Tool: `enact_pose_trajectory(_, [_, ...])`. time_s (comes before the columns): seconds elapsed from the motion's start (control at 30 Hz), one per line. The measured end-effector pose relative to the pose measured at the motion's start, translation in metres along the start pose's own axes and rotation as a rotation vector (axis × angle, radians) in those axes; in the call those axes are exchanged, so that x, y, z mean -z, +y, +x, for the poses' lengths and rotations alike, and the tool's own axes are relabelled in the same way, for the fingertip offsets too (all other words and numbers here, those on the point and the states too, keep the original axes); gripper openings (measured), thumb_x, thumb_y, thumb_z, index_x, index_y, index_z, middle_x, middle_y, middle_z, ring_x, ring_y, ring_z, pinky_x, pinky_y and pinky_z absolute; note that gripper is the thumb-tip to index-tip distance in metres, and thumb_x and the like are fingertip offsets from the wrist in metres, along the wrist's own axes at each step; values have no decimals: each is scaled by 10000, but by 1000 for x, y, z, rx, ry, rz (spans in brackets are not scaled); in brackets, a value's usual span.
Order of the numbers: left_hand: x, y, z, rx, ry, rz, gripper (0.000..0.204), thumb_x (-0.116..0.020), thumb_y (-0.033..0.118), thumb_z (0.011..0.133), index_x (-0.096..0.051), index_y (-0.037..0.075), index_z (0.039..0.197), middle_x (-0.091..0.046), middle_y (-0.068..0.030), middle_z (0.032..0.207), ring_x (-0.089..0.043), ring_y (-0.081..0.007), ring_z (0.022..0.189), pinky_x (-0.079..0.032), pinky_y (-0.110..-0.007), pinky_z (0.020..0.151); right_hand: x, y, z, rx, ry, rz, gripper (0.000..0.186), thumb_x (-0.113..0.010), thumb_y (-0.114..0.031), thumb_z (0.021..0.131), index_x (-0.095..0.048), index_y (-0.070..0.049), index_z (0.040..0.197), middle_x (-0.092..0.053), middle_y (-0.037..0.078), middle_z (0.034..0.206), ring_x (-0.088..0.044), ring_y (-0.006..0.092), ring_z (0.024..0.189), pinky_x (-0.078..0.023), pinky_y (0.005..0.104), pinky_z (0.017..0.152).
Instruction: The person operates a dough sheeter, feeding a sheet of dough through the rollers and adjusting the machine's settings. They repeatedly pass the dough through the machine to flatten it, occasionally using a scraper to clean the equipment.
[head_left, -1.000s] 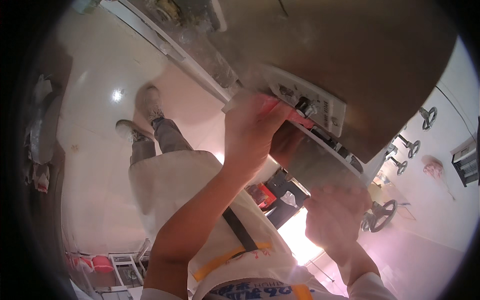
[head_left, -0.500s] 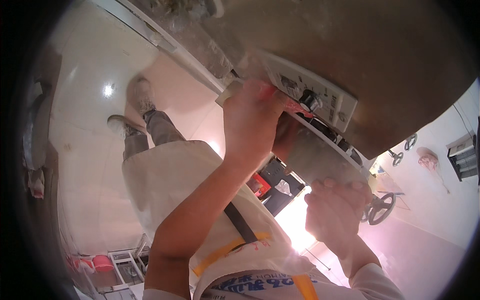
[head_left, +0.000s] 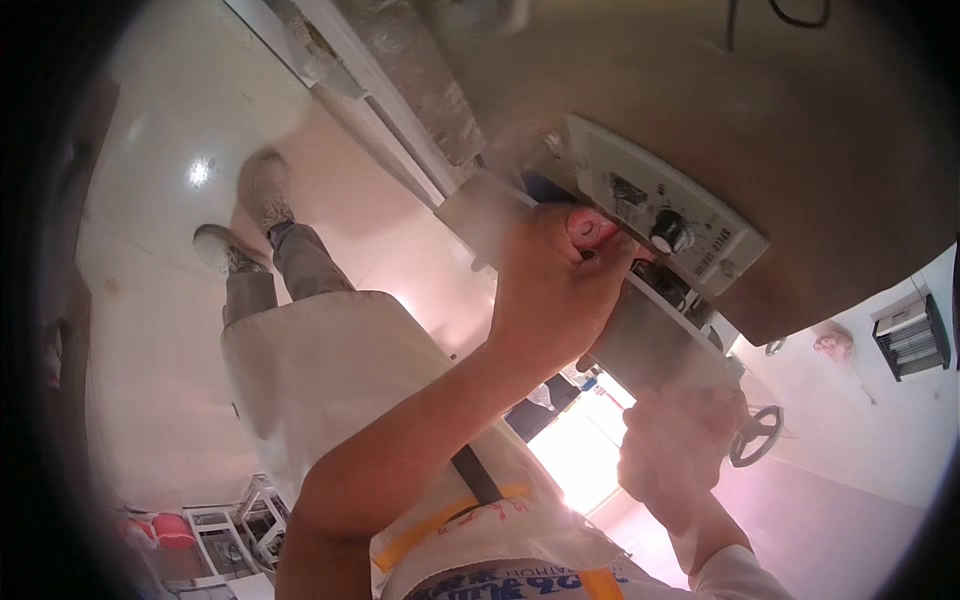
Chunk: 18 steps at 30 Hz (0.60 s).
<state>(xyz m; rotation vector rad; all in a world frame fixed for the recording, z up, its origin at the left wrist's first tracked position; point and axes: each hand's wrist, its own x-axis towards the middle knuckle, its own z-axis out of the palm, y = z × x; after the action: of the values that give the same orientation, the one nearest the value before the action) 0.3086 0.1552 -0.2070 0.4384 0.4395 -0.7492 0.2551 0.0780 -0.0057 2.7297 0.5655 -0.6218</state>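
Observation:
My left hand [head_left: 560, 290] is closed on a red-and-pink item [head_left: 590, 230], too hidden to name, just under a light control panel [head_left: 727, 238] with a black knob [head_left: 668, 230]. The panel is fixed to a brushed steel machine body [head_left: 820, 170]. A narrow metal ledge [head_left: 475, 222] runs beside the hand. My right hand [head_left: 680, 430] is lower right, fingers curled against the hazy lower edge of a steel plate [head_left: 645, 340]; whatever they may hold I cannot make out.
My legs and shoes [head_left: 270, 210] stand on a pale floor [head_left: 170, 350] at left. White racks [head_left: 230, 530] and a red container [head_left: 172, 530] lie at lower left. A handwheel [head_left: 756, 437] juts out beside my right hand. A vent [head_left: 905, 335] is on the right wall.
My left hand and the red item have shifted right and turned, showing the item's rounded end. The panel sits further right in view. My right hand has shifted slightly lower, still curled.

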Motion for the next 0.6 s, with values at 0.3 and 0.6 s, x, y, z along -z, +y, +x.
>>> enact_pose_trajectory(0.3, [8, -7, 8, 11, 62, -16, 124, -687, 19, 877, -688, 5, 754, -674, -37, 687, -637, -80, 674, -500, -252, 588, 0, -7, 4, 11, -17, -28, 178, -771, -115, 830, -719, -220, 964, -740, -61, 1050, -634, 164, 1041, -373, 402, 1032])
enact_pose_trajectory(0.6, [18, -7, 15, 92, 57, -259, 173, -640, 54, 874, -713, 4, 726, -583, -30, 575, -497, -82, 481, -366, -259, 462, -3, -6, 8, 59, 10, -53, 206, -809, -112, 807, -656, -227, 882, -734, -67, 1054, -640, 157, 1054, -377, 399, 1032])
